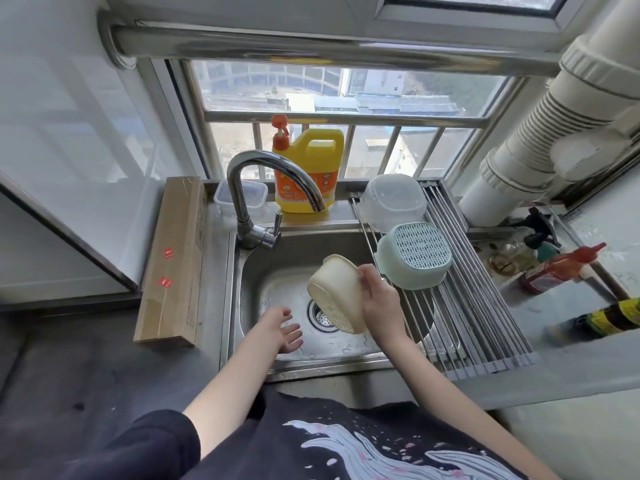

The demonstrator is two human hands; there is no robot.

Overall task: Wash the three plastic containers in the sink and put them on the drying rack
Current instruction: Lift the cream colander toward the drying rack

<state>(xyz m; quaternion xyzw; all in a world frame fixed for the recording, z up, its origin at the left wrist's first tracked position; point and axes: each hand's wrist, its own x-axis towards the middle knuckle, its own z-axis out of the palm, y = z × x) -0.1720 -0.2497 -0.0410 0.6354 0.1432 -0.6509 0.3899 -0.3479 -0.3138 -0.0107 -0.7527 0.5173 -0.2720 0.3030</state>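
Observation:
My right hand [379,299] grips a cream plastic strainer container [337,292], tilted on its side above the drain of the steel sink [252,271]. My left hand [282,329] hovers open over the sink floor, to the left of the drain, holding nothing. Two containers lie upside down on the roll-up drying rack [460,306] across the sink's right side: a pale green strainer [414,254] in front and a clear one [393,199] behind it.
The curved faucet [256,188] stands at the sink's back left. A yellow detergent jug [306,171] and a small clear box [256,199] sit on the window ledge. A long cardboard box [173,258] lies left of the sink. Sauce bottles [561,268] stand right of the rack.

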